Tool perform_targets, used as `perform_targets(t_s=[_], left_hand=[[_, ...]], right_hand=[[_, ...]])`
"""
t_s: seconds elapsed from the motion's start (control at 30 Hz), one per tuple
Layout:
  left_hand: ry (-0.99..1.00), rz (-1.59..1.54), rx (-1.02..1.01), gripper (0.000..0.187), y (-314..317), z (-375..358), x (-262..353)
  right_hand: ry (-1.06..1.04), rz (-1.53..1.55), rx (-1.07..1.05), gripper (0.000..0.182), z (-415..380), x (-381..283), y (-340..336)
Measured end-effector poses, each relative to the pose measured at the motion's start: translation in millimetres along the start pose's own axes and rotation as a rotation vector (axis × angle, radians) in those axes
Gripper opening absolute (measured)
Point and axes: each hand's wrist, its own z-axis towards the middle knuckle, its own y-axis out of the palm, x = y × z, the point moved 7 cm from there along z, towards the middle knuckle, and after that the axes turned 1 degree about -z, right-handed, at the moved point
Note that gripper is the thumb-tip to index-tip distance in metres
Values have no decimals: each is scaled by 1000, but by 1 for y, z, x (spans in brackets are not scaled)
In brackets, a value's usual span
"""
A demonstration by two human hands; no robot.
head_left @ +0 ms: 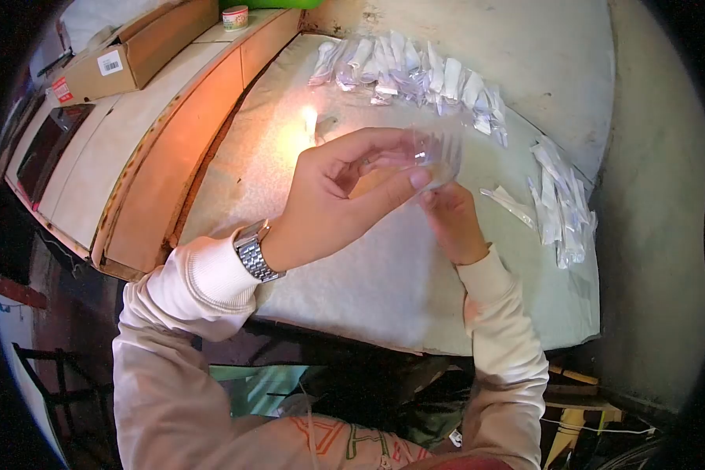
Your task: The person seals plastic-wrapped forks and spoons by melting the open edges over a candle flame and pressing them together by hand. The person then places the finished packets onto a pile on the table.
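Observation:
A clear plastic fork (449,150), its tines pointing up, is held over the middle of the table with what looks like thin clear film around it. My left hand (352,184), with a metal watch on the wrist, pinches it between thumb and fingers near the tines. Just below and to the right, my right hand (453,223) is closed at its lower end, with its fingers partly hidden behind my left hand. Beyond my left hand burns a lit candle (309,125), its base lost in glare.
Along the back of the cloth-covered table (352,305) lies a row of small wrapped packets (407,66). More packets (558,204) are piled at the right, beside a single one (509,205). A cardboard box (137,55) and a small tub (235,18) rest on the tiled ledge (168,82).

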Motion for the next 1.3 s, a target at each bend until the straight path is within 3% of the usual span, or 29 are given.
perform_targets(t_s=[0.1, 0.2, 0.3, 0.4, 0.73, 0.93, 1.03, 1.3], left_hand=[[-1, -5, 5, 33, -1, -3, 4], [20, -8, 11, 29, 0, -3, 12], [48, -7, 17, 26, 0, -5, 20], [60, 0, 26, 23, 1, -6, 27], [32, 104, 21, 19, 0, -4, 34], [-46, 115, 13, 20, 1, -4, 30], [-49, -91, 57, 23, -1, -4, 22], [-12, -30, 66, 23, -1, -3, 21]], right_hand=[[50, 36, 6, 24, -4, -3, 3], [12, 258, 1, 34, -6, -17, 18], [34, 115, 8, 44, -9, -16, 17], [-21, 130, -11, 44, -11, -30, 26], [68, 69, -172, 45, -19, -35, 44], [30, -91, -205, 33, -22, -35, 48], [18, -124, -182, 26, -22, -34, 47], [-56, -134, -140, 16, -20, -37, 49]])
